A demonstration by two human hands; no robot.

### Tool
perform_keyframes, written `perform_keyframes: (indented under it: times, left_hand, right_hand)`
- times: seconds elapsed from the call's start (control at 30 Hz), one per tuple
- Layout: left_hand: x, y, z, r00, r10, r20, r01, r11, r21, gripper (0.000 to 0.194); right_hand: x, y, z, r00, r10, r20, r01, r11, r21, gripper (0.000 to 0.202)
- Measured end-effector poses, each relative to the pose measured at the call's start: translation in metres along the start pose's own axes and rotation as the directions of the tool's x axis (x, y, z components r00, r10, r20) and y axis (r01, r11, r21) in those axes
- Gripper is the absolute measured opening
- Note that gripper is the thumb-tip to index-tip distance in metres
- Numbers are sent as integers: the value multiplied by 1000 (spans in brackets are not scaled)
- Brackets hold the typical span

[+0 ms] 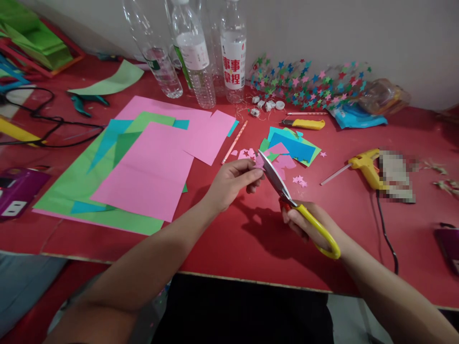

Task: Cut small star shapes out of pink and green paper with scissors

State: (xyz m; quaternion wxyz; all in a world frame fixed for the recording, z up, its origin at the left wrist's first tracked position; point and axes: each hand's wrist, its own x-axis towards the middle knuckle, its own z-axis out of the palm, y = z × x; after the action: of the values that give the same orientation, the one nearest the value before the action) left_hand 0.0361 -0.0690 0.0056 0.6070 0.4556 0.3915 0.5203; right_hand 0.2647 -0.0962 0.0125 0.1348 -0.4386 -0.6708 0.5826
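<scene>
My left hand (pixel 239 180) pinches a small pink paper piece (pixel 259 162) between thumb and fingers. Yellow-handled scissors (pixel 278 181) are in my right hand (pixel 304 222), their blades pointing up and left beside that piece. Just beyond lie pink paper scraps (pixel 246 154), some with star-shaped cutouts. Several small pink stars (pixel 300 181) rest right of the blades. Behind them is a pile of blue, green and pink paper pieces (pixel 294 147). A patterned pencil (pixel 234 142) lies left of the scraps.
Large pink and green sheets (pixel 143 172) cover the table's left part. Plastic bottles (pixel 193 62) stand at the wall, beside a star-covered clear bottle (pixel 308 83). A yellow cutter (pixel 304 124) lies behind the scraps; a yellow glue gun (pixel 369 167) with a black cord lies right.
</scene>
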Motion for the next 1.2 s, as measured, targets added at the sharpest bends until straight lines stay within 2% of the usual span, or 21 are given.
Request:
perform_keyframes:
  times: [0.17,0.3,0.6,0.97,1.2]
  left_hand:
    - [1,2,-2,991,87,-98,-87,996,4,12]
    - [1,3,-4,983,141,-120,-137,990,44,11]
    - [0,2,-4,976,170,-138,-167,985,32,11]
    - [-1,8,-6,974,151,-170,-131,984,125,11]
    - [-1,7,-7,974,158,-163,-142,984,109,12]
  right_hand:
    - [1,-4,1,999,49,-13,-49,997,-58,49]
    - [0,-5,2,999,50,-1,-50,998,-44,50]
    - [0,-8,3,1000,13,3,-13,996,-89,54]
    - [-1,-14,0,1000,-13,25,16,993,-121,51]
    - [-1,-14,0,999,-14,32,18,993,-114,49]
